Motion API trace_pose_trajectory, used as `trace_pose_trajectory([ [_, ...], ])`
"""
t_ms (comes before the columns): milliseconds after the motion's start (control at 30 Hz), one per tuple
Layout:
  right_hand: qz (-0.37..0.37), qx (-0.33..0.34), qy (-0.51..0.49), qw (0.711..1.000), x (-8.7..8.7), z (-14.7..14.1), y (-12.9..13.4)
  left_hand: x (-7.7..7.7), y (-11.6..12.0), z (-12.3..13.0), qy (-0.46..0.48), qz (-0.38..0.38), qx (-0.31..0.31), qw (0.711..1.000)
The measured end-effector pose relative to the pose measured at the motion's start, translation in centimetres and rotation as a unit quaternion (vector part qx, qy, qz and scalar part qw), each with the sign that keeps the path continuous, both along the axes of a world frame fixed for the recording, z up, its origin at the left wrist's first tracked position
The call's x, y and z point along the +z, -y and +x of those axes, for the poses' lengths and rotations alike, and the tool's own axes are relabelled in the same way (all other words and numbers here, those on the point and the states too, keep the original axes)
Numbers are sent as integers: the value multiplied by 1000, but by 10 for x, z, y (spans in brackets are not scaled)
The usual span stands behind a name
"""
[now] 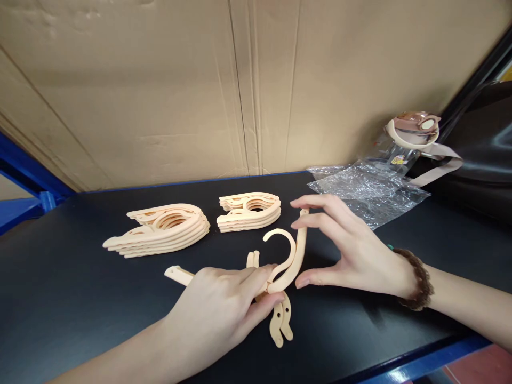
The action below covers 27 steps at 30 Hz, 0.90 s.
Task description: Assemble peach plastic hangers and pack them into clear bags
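— Your left hand (228, 304) is closed in a pinch on the hanger (301, 253), near the base of its hook (291, 242). Your right hand (344, 245) is spread in a wide C: fingertips by the tip of the raised arm, thumb beside its lower curve. Whether they press on it, I cannot tell.

— So where does your hanger sit?

— Low over the tabletop (72, 298), in front of the two stacks, with its other arm (178, 274) jutting out past your left hand.

— What might trip you up?

— Your pinch, I'd judge. It covers the joint, so if it loosens, the piece could twist. Forcing the raised arm sideways could strain the thin plastic where it pivots. Two curved strips (282, 320) show under your left hand, holes near their ends; I cannot tell if they are attached, so they might snag or slide as you turn things.

— And the shapes and surfaces around you?

— Smooth, matte cream plastic, all rounded edges; the hook is a slim open curl. Your larger-looking stack (176, 242) and the other stack (252, 221) show layered, looped outlines. Slick black tabletop could let them skid if bumped. Farther off, crinkled clear film (360, 186) lies beside a clear bottle (408, 136) with a flat strap (438, 173), before creased brown cardboard (180, 96).
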State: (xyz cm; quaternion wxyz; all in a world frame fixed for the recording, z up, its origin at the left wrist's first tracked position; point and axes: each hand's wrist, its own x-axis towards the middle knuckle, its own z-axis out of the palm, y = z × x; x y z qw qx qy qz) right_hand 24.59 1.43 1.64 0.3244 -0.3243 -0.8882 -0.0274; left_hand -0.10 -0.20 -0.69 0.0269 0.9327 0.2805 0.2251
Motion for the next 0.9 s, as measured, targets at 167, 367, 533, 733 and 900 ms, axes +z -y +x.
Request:
trace_pose_trajectory([
  [167, -21, 56, 4, 998, 1, 1, 9, 0, 3, 0, 15, -23, -31, 999],
  [367, -126, 94, 36, 987, -1, -3, 10, -4, 0, -1, 7, 19, -36, 999],
  [533, -112, 80, 55, 989, -1, -4, 11, 0, 0, 1, 1, 99, -35, 994],
  [733, -122, -17, 43, 991, -2, 0, 2, 4, 4, 2, -20, 142, -77, 987],
  [900, -126, -50, 76, 988, -3, 7, -13, -2, -9, 0, 7, 145, -52, 988],
])
